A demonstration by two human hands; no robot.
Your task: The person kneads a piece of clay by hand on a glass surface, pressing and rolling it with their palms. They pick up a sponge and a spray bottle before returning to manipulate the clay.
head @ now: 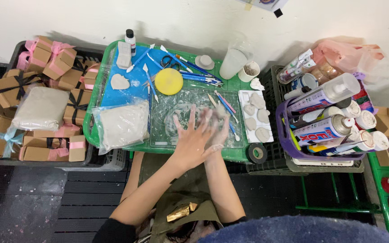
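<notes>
Hands (pixel 201 137) pressed together, clay-dusted.

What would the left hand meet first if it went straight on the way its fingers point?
Probably the clear cutting mat just past the left hand, then the yellow disc; height above the mat is unclear.

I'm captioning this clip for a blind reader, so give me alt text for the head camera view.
Seen from above, a person's left hand and right hand press palm to palm over a clear cutting mat on a green plastic tray, beside a bagged block of grey clay, a round yellow disc and blue-handled sculpting tools.
</notes>
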